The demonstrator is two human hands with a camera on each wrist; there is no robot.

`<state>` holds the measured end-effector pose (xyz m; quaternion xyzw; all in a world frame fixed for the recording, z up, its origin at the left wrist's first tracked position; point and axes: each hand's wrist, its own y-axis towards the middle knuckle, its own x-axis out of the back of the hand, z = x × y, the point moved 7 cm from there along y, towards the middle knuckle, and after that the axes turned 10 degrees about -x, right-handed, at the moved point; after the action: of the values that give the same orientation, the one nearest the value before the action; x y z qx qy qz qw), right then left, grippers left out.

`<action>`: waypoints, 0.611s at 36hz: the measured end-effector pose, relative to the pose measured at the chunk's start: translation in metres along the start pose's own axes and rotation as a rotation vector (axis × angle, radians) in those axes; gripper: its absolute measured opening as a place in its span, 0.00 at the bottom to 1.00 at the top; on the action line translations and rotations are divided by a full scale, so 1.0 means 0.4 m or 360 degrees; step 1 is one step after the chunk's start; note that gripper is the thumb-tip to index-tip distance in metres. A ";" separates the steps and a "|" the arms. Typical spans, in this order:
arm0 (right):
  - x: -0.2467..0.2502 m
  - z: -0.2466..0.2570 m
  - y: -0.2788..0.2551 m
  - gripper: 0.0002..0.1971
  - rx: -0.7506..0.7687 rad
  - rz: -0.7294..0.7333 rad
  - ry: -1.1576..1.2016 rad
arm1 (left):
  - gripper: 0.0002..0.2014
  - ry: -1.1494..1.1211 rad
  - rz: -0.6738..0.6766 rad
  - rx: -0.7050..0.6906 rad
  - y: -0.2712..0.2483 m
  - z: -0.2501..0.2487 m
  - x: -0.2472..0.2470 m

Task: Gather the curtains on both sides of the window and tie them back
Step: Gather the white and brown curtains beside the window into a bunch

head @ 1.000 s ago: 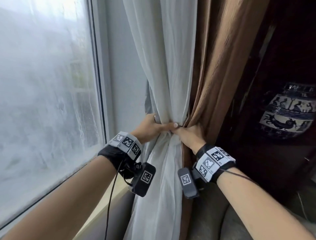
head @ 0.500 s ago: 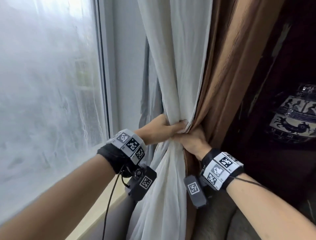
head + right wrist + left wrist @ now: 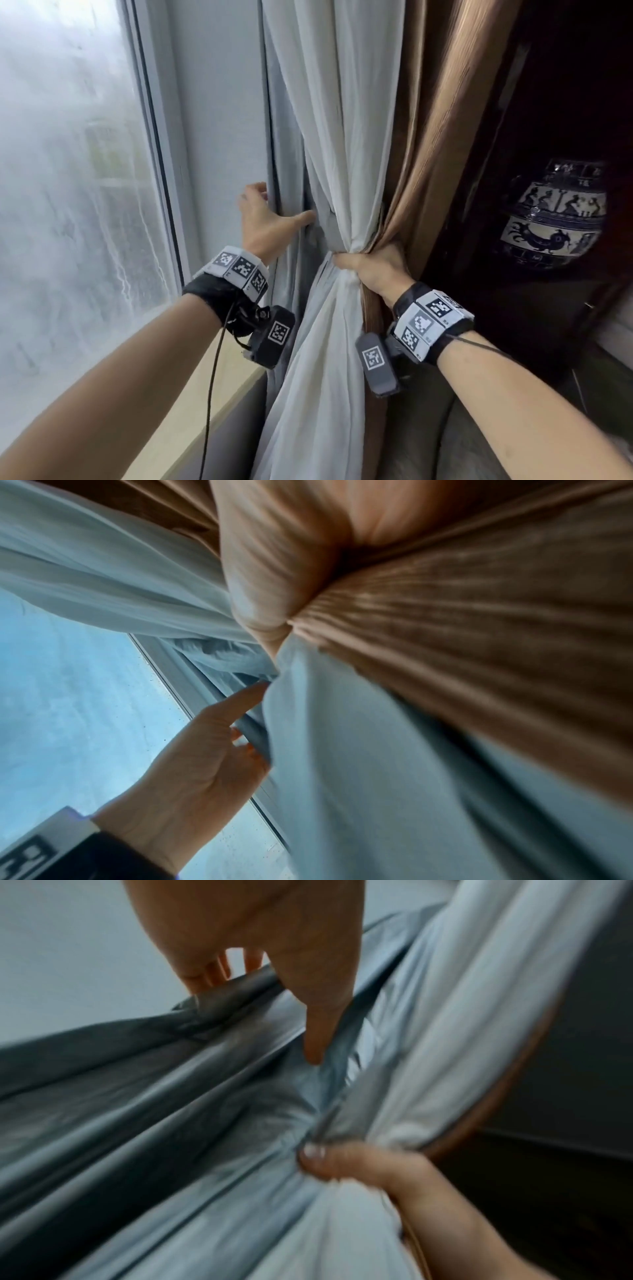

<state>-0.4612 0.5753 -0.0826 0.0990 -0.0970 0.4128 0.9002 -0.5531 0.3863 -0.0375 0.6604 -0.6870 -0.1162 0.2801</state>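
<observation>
Head: sheer and ribbed brown curtain, frame centre, cinched to a waist in right hand fist. Left hand spread, thumb on grey liner.
Left wrist: blurred; fingers hook a liner fold.
Right wrist: brown pleats fan from fist.

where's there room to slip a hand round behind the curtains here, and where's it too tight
Free: the bare wall strip between the window frame and the grey curtain, where the left hand reaches in. Crowded: the waist where the right hand bunches the white sheer against the brown curtain.
</observation>
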 end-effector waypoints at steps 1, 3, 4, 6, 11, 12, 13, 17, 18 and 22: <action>-0.005 0.006 -0.001 0.19 0.0023 0.0005 0.0000 | 0.42 -0.0007 0.0005 -0.0045 0.000 -0.003 -0.012; -0.014 0.017 -0.004 0.23 0.0073 0.0003 -0.0021 | 0.36 -0.0059 0.0134 -0.0020 -0.007 -0.005 -0.041; -0.018 0.019 -0.005 0.24 0.0084 -0.0001 -0.0028 | 0.32 -0.0114 0.0245 0.0032 -0.012 0.001 -0.057; -0.024 0.019 -0.002 0.23 0.0086 -0.0006 -0.0035 | 0.20 -0.0197 0.0485 0.0085 -0.024 0.004 -0.089; -0.027 0.009 0.002 0.19 0.0048 0.0063 -0.0070 | 0.20 -0.0163 0.0735 0.0121 -0.052 0.026 -0.135; -0.028 0.007 0.000 0.19 0.0057 0.0078 -0.0052 | 0.21 -0.0204 0.0749 0.0146 -0.060 0.019 -0.134; -0.029 0.004 -0.002 0.20 0.0076 0.0088 -0.0014 | 0.21 -0.0265 0.0762 0.0173 -0.072 0.007 -0.132; -0.034 0.019 -0.030 0.31 0.0204 0.0232 0.0133 | 0.24 -0.0456 0.0765 0.0226 -0.122 -0.022 -0.146; -0.037 0.022 -0.037 0.31 0.0213 0.0307 0.0134 | 0.24 -0.0480 0.0768 0.0249 -0.132 -0.026 -0.151; -0.019 0.023 -0.053 0.31 0.0215 0.0340 0.0183 | 0.21 -0.0564 0.0701 0.0332 -0.161 -0.047 -0.182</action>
<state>-0.4507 0.5540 -0.0779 0.1247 -0.0271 0.5169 0.8465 -0.4910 0.4545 -0.0732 0.4900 -0.8601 -0.0950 0.1049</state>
